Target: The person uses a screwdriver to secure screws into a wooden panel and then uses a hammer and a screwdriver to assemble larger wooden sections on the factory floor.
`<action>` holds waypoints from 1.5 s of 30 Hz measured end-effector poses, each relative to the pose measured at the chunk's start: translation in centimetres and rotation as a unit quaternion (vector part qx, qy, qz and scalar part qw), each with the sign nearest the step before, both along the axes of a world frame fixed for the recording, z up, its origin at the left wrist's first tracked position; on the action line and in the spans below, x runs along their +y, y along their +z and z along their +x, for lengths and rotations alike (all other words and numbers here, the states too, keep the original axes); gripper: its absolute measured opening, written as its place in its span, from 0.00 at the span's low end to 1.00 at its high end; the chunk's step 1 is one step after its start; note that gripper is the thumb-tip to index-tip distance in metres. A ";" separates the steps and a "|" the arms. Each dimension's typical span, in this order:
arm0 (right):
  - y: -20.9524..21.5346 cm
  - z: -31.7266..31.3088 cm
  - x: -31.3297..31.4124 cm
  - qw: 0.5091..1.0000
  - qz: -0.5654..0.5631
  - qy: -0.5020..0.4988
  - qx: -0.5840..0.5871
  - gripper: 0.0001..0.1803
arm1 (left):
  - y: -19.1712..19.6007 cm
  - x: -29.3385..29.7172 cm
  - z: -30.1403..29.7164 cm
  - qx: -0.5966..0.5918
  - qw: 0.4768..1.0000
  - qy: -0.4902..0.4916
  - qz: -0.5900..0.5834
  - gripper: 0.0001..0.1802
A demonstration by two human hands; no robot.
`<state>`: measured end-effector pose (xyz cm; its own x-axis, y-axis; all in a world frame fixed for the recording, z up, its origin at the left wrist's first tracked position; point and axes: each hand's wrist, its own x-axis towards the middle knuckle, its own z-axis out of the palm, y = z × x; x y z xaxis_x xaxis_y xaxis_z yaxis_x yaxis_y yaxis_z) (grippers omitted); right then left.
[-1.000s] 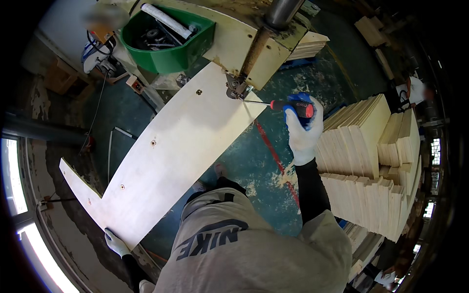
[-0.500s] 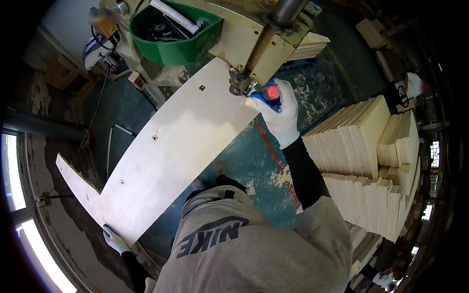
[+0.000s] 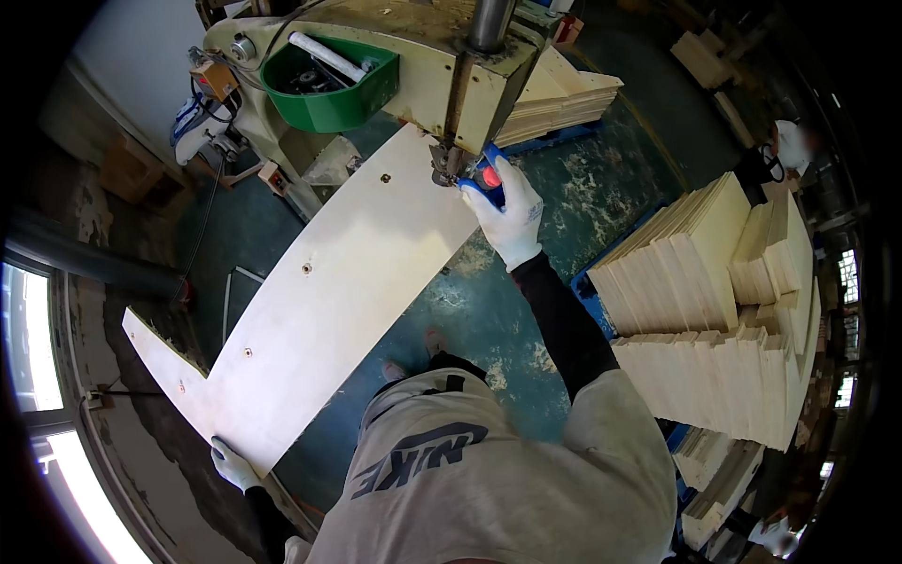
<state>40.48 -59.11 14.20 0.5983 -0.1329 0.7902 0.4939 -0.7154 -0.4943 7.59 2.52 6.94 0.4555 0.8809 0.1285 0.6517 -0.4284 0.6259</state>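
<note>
A long pale plywood panel [image 3: 329, 282] with a curved outline, a notched far-left end and several metal inserts lies slanting under a machine head [image 3: 447, 162]. My left hand [image 3: 235, 465], in a white glove with dark blue fingertips, grips the panel's lower left end, thumb on top and the other fingers hidden beneath. Beside the machine head, at the panel's upper right corner, my right hand [image 3: 512, 216] in a similar glove curls thumb and fingers round a red-ended dark handle [image 3: 490, 177]. The handle's far end is hidden.
On the machine's arm [image 3: 423, 89] hangs a green bin [image 3: 343, 111] with dark parts and a white tube. Stacked pale boards [image 3: 672, 282] stand to my right, with another stack [image 3: 554, 103] behind the machine. A dark pipe [image 3: 94, 258] runs along the left.
The whole view has shifted slightly, with the machine and bin now higher and farther left in the picture. Both hands keep their hold. My right thumb and forefinger look more spread round the handle.
</note>
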 end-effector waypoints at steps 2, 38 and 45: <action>0.5 0.7 0.1 0.999 0.023 -0.017 -0.041 0.33 | 0.1 1.1 -0.3 -0.001 1.000 -0.003 -0.007 0.35; 26.4 5.2 9.2 0.941 -0.116 0.182 -0.261 0.16 | -1.2 2.3 -1.3 0.009 0.999 -0.005 0.032 0.26; 21.9 6.6 12.3 0.945 -0.296 0.140 0.028 0.19 | 1.1 0.2 -0.1 -0.036 0.999 -0.009 -0.021 0.26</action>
